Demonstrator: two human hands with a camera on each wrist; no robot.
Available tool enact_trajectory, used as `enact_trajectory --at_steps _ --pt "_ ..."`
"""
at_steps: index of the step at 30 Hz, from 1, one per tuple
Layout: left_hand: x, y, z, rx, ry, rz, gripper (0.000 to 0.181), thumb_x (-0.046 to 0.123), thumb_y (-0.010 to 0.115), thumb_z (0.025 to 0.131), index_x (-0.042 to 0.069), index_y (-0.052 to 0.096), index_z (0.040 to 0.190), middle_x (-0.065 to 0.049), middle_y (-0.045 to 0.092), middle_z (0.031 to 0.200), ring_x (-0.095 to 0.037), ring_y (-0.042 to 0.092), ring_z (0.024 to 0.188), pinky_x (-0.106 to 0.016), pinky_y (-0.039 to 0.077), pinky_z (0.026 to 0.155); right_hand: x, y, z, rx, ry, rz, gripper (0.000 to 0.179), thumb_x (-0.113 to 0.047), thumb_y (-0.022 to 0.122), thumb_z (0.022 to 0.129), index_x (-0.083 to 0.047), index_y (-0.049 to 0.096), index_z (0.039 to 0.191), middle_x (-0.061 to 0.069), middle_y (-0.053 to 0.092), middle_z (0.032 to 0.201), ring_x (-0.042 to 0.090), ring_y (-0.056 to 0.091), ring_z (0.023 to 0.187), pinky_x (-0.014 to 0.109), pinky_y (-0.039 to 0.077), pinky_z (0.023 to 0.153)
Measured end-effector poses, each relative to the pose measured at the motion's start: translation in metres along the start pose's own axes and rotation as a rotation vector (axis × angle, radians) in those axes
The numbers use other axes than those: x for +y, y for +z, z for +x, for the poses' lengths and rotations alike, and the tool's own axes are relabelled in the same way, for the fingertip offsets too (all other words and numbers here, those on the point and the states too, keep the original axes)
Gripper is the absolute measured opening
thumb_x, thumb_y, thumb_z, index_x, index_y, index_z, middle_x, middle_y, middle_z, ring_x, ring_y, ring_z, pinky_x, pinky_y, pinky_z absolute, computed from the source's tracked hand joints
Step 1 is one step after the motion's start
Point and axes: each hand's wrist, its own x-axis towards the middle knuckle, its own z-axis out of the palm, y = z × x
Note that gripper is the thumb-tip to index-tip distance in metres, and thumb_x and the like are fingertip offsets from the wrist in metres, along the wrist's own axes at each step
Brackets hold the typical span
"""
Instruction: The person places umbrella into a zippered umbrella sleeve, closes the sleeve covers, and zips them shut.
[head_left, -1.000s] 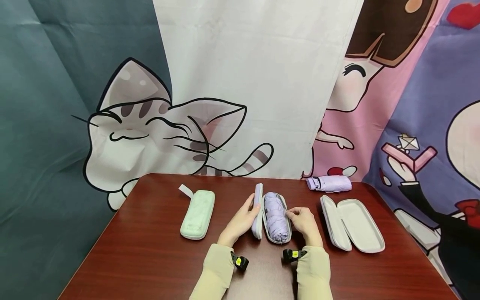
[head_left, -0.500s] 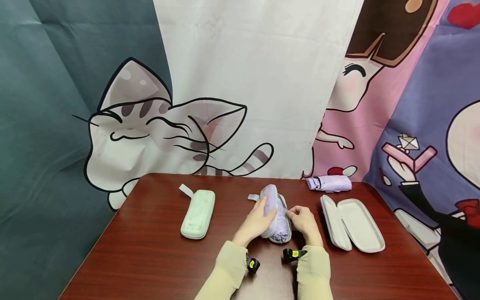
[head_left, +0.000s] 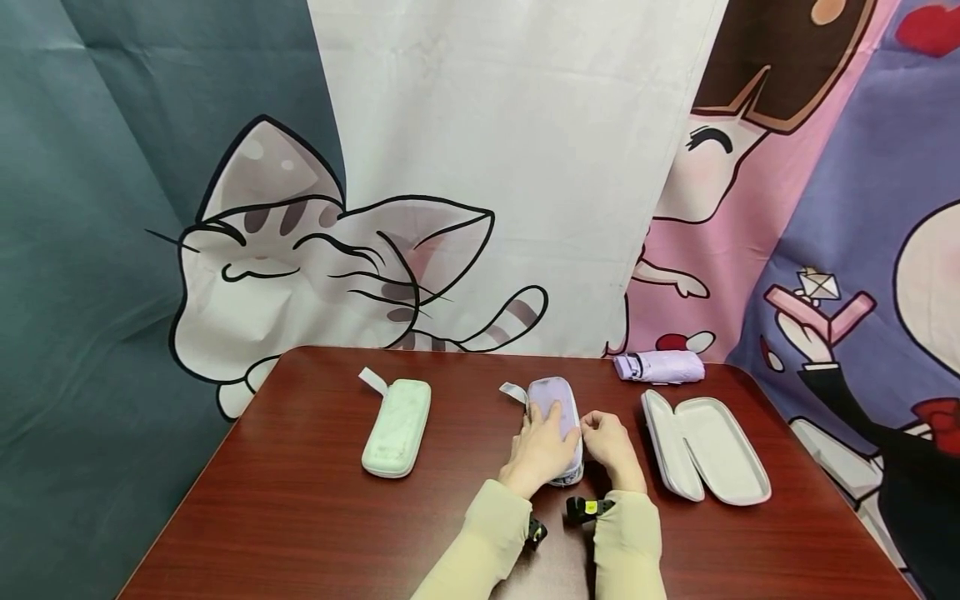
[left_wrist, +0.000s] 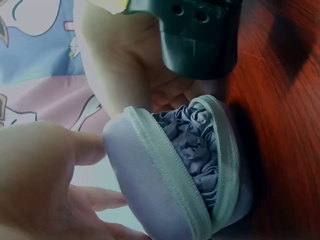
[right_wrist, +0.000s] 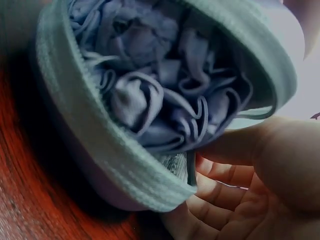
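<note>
In the head view a lavender zip case lies mid-table, its lid lowered over a folded lavender umbrella. My left hand rests on the lid with fingers spread. On the case's right side, my right hand pinches the rim between thumb and fingers. The left wrist view shows the two zipper edges still apart at the near end, with the bunched umbrella fabric between them. From the right wrist, the rolled end of the umbrella fills the gap, and the fingers are at the lower rim.
A closed pale green case with a strap lies to the left. An opened white-lined case lies to the right, and behind it another folded lavender umbrella sits near the back edge of the brown table. A printed cloth hangs behind.
My left hand has swung the case's lid from upright over to the right, down onto the umbrella. The right hand has stayed at the case's right rim.
</note>
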Motion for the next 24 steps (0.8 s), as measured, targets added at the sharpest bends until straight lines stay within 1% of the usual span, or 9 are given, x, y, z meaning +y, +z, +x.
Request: enact_trajectory --at_steps 4,8,11,14,16,18,24 --pt "0.002 0.001 0.0 0.01 0.001 0.041 0.055 0.036 0.052 0.099 0.013 0.043 0.148 -0.029 0.028 0.152 -0.044 0.036 0.135 -0.058 0.04 0.096 0.001 0.0 0.001 -0.006 0.0 -0.008 0.011 -0.005 0.056 0.09 -0.002 0.065 0.086 0.011 0.063 0.084 0.028 0.056 0.082 0.037 0.042 0.071" --pt "0.003 0.002 0.0 0.019 0.006 0.077 0.056 0.037 0.056 0.097 0.013 0.045 0.147 -0.029 0.03 0.15 -0.045 0.039 0.133 -0.057 0.042 0.093 0.001 0.0 0.001 -0.006 0.01 -0.007 0.011 -0.007 0.056 0.089 -0.003 0.066 0.085 0.01 0.063 0.084 0.027 0.055 0.081 0.035 0.041 0.07" --pt "0.004 0.005 0.0 0.04 0.023 0.144 0.058 0.039 0.059 0.096 0.012 0.046 0.145 -0.03 0.034 0.148 -0.045 0.042 0.13 -0.056 0.045 0.09 0.001 0.0 0.002 -0.01 0.018 -0.004 0.013 -0.008 0.056 0.09 -0.002 0.066 0.086 0.009 0.063 0.082 0.026 0.055 0.08 0.034 0.041 0.069" --pt "0.005 0.009 0.002 0.083 0.043 0.241 0.059 0.042 0.063 0.093 0.011 0.049 0.142 -0.029 0.039 0.143 -0.044 0.049 0.123 -0.052 0.049 0.084 0.0 -0.001 0.003 -0.02 0.025 0.016 0.014 -0.009 0.056 0.091 0.0 0.066 0.088 0.008 0.062 0.079 0.025 0.055 0.077 0.034 0.041 0.066" --pt "0.007 0.012 0.002 0.111 0.05 0.3 0.06 0.043 0.066 0.091 0.011 0.051 0.14 -0.028 0.042 0.14 -0.043 0.053 0.117 -0.05 0.05 0.08 -0.001 -0.002 0.002 -0.029 0.03 0.046 0.015 -0.01 0.055 0.093 0.001 0.066 0.088 0.007 0.061 0.078 0.024 0.054 0.076 0.033 0.041 0.065" --pt "0.01 0.014 0.003 0.12 0.046 0.346 0.062 0.044 0.068 0.09 0.011 0.052 0.14 -0.028 0.043 0.138 -0.043 0.055 0.113 -0.048 0.051 0.077 0.0 -0.002 0.001 -0.041 0.034 0.098 0.016 -0.008 0.055 0.095 0.003 0.064 0.088 0.006 0.06 0.076 0.021 0.055 0.073 0.032 0.042 0.064" --pt "0.014 0.018 0.004 0.093 0.007 0.459 0.067 0.048 0.068 0.088 0.013 0.051 0.142 -0.028 0.043 0.141 -0.044 0.056 0.113 -0.043 0.052 0.075 0.001 0.0 -0.002 -0.076 0.049 0.255 0.013 -0.001 0.052 0.095 0.008 0.06 0.088 0.006 0.057 0.071 0.015 0.055 0.064 0.03 0.046 0.061"
